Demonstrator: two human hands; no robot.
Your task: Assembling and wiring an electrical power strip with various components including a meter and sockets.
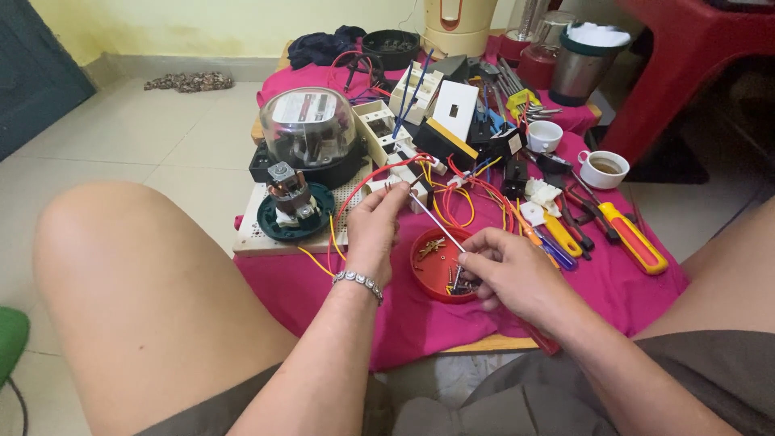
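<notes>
A low table draped in a pink cloth (613,282) is sitting between the person's knees, crowded with gear. Far left, a glass-domed meter (309,129) is standing on a black base, with a small motor part on a dark green round base (295,211) lying nearer, on a perforated white board (257,234). Red and yellow wires (456,198) are tangling across the middle. To the right, yellow-and-red screwdrivers (634,238) are lying side by side, and two white cups (601,168) are sitting farther back.

A red round lid (430,262) is resting at the near middle, holding small brass-coloured and dark screws.

The left hand (374,230), a beaded bracelet (359,282) at its wrist, is pinching the far tip of a thin metal screwdriver shaft (436,220) between closed fingertips; whether a screw is sitting there cannot be told. The right hand (508,270) is curling over the near right edge of the lid, fingers closed around the tool's lower end, whose red handle (545,339) is poking out beneath the wrist. The shaft is slanting across the lid.
</notes>
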